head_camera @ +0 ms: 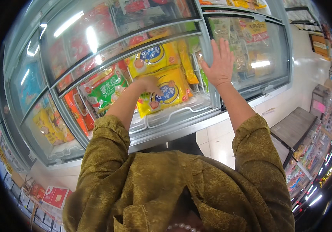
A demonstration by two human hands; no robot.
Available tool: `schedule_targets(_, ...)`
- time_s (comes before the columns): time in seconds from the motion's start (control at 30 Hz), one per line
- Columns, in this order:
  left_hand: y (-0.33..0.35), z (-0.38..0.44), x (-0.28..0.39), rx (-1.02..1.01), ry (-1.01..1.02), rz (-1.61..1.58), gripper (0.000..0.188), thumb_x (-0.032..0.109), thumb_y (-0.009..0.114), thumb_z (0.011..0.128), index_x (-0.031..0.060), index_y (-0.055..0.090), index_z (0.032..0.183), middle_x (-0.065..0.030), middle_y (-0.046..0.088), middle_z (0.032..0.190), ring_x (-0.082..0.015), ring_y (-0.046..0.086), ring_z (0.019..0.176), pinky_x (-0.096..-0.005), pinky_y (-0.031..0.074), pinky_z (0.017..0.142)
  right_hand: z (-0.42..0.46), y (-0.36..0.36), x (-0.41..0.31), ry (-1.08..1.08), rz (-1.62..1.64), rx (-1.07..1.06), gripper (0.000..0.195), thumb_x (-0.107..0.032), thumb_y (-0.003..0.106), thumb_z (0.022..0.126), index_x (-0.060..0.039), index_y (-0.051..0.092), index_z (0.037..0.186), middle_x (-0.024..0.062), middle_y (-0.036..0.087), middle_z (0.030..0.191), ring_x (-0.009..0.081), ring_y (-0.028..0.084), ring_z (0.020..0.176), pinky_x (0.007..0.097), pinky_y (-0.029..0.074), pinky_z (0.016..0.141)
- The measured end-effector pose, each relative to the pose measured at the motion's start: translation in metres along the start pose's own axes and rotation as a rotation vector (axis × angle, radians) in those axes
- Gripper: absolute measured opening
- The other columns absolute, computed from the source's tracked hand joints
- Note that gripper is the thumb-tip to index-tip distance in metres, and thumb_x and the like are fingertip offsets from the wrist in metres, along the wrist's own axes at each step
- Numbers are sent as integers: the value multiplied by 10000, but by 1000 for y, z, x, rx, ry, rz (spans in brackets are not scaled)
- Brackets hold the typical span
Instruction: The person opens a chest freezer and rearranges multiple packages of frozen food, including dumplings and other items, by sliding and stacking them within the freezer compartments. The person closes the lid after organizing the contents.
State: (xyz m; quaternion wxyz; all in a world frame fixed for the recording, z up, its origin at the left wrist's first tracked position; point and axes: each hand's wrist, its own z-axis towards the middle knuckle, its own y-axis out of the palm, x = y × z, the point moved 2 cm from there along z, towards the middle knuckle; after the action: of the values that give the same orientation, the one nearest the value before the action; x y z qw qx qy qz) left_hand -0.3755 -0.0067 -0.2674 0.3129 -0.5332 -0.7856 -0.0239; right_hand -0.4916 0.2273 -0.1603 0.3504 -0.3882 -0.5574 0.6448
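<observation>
Through the uncovered front part of a chest freezer, my left hand (149, 84) reaches onto a yellow bag of frozen food (168, 91), its fingers bent and partly blurred; whether they grip it I cannot tell. Behind lies another yellow bag (151, 56). A green and white bag of frozen dumplings (105, 87) is left of that hand. My right hand (219, 63), fingers spread and holding nothing, is over the grey divider beside the right-hand glass lid (248, 55).
A white wire rack (171, 117) and frost lie near the freezer's metal front edge (177, 129). Glass lids cover more bags behind and at left. A grey table (294, 127) and packed shelves stand at right. A red and white box (55, 197) is at lower left.
</observation>
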Motion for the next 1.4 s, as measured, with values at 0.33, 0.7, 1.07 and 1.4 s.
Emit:
schedule_targets(0.33, -9, -92, -70, 518, -145, -714, 526, 187, 803, 673, -23, 609, 1115, -144, 676, 1030, -254, 648, 927, -351, 509, 822, 0, -5, -1, 18, 4, -26, 801, -395, 674, 757, -187, 321, 1446, 123, 235, 1523, 292, 168, 1422, 479, 143, 1138)
schedule_targets(0.7, -39, -85, 15, 484, 88, -248, 702, 258, 838, 627, 35, 561, 1232, -190, 622, 1150, -288, 602, 1070, -335, 466, 917, 0, -2, 1, 18, 36, -11, 782, -373, 678, 754, -180, 341, 1432, 124, 236, 1523, 293, 165, 1423, 485, 133, 1139)
schedule_targets(1.07, 67, -29, 48, 567, 42, 238, 951, 474, 735, 703, 258, 236, 1484, -179, 36, 1559, -396, 48, 1433, -729, 135, 1026, 3, -3, -1, 6, 38, -27, 786, -350, 675, 754, -148, 336, 1434, 135, 233, 1521, 311, 169, 1421, 508, 146, 1131)
schedule_targets(1.4, -13, -27, 32, 843, -76, 32, 773, 442, 688, 759, 207, 366, 1422, -175, 299, 1455, -384, 235, 1356, -599, 135, 1099, 2, -8, -1, 10, 31, -25, 792, -316, 676, 745, -108, 333, 1428, 154, 245, 1510, 335, 187, 1414, 532, 175, 1114)
